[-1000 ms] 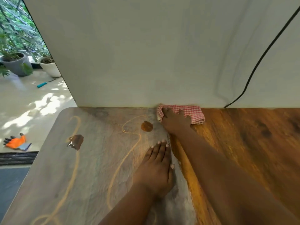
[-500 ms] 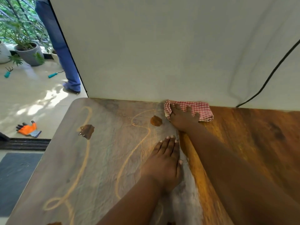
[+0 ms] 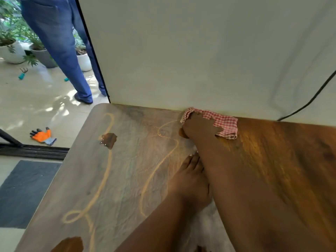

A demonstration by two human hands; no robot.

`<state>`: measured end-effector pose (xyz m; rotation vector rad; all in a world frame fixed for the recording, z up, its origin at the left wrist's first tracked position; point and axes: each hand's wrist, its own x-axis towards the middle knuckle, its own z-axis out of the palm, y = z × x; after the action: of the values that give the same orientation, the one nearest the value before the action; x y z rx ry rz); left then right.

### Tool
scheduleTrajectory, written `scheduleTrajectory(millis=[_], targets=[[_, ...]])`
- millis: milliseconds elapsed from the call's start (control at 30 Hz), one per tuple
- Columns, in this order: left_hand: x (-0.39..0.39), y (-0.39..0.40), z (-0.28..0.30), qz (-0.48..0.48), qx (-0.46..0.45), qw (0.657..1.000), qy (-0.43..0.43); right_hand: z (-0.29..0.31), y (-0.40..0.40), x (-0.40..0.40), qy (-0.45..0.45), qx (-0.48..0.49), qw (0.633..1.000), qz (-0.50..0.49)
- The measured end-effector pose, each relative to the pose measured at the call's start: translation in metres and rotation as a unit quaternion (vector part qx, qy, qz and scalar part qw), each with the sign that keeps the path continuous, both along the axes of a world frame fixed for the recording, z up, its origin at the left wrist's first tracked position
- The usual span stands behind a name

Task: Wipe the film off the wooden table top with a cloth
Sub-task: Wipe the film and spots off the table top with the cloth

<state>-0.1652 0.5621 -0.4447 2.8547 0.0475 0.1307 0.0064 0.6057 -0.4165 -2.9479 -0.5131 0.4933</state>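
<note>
One wooden table top [image 3: 272, 160] carries one red-checked cloth [image 3: 224, 125], and two hands are on it: a left hand [image 3: 189, 180] and a right hand [image 3: 197, 125]. Three bare brown patches [image 3: 108, 140] show in the grey film. On the floor lie one orange glove [image 3: 42, 136], one dark mat [image 3: 25, 193] and perhaps three plant pots [image 3: 11, 52]. One person in blue trousers [image 3: 58, 42] stands there.

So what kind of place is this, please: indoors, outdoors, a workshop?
Probably a home room opening onto a tiled patio or balcony. Potted plants, a small garden fork and work gloves lie on the floor outside, beyond the wooden table being wiped.
</note>
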Motion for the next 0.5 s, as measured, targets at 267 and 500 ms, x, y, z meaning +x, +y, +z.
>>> scheduleTrajectory(millis=[267,500], targets=[[-0.001,-0.001,0.002,0.016,-0.044,0.999,-0.009,0.014,-0.052,0.028,-0.012,0.013,0.967,0.253],[-0.001,-0.001,0.001,0.021,-0.022,1.0,-0.009,0.0,-0.009,0.004,-0.019,-0.07,0.982,0.176]])
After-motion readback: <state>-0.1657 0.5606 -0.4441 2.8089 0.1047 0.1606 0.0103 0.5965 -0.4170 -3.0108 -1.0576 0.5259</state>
